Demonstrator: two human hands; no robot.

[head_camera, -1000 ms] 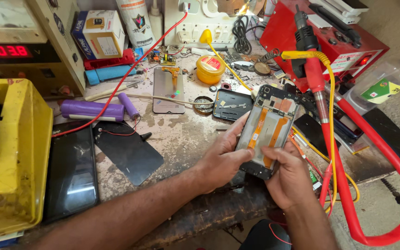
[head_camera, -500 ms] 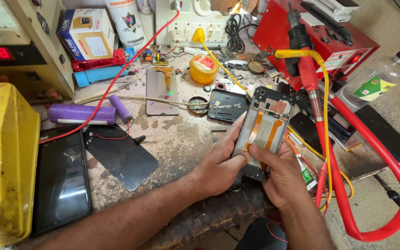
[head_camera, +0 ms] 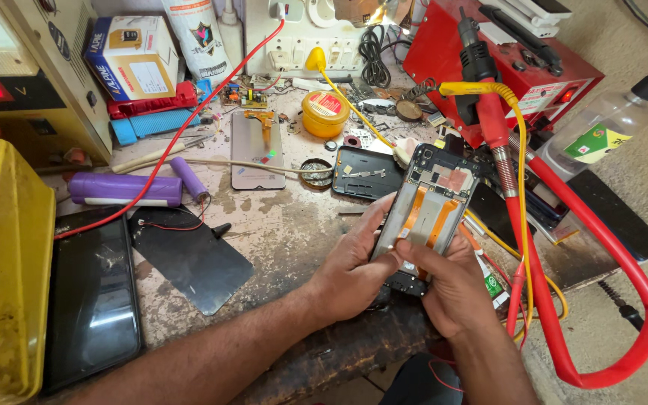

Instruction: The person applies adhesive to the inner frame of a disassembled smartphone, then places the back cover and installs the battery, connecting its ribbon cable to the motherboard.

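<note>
I hold an opened phone with both hands above the front edge of the workbench; its back is off, showing a silver inner frame and two orange flex cables. My left hand grips its left side, thumb lying on the frame. My right hand cups its lower end from beneath, thumb pressing near the bottom of the flex cables. A black back cover lies just beyond the phone on the bench.
A grey display panel and a yellow round tin lie further back. A red hot-air station with red hose stands right. Black screens and a yellow machine sit left, beside purple cells.
The view has shifted slightly. Both hands keep hold of the phone; my right thumb has moved up onto its lower part.
</note>
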